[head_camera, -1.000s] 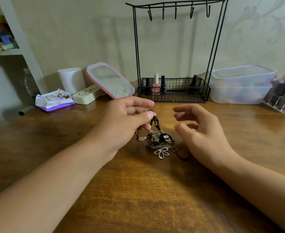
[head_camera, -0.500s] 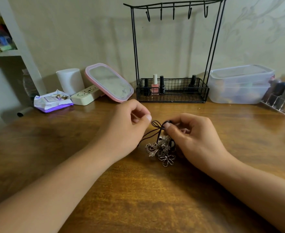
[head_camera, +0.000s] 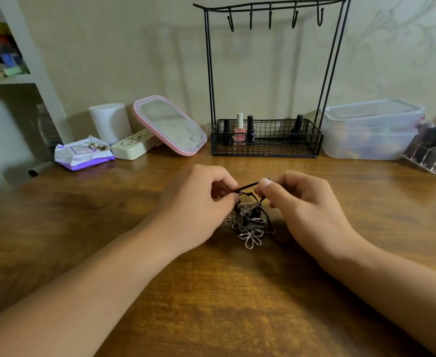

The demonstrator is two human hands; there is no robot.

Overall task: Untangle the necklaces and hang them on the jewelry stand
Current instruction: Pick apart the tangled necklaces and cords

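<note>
Necklaces (head_camera: pixel 249 222) were a silvery clump below both pinches; left hand (head_camera: pixel 199 202) and right hand (head_camera: pixel 304 204) pinched a black cord (head_camera: pixel 247 187), knots unreadable.

Two bare forearms, no sleeves within the frame. Left hand (head_camera: pixel 196 202) and right hand (head_camera: pixel 307 207) without gloves. Wrists free of watch, bracelet or band. No rings apparent, though most fingers were curled out of sight. Nails short, seemingly unpainted on the right thumb (head_camera: pixel 264 185).
</note>
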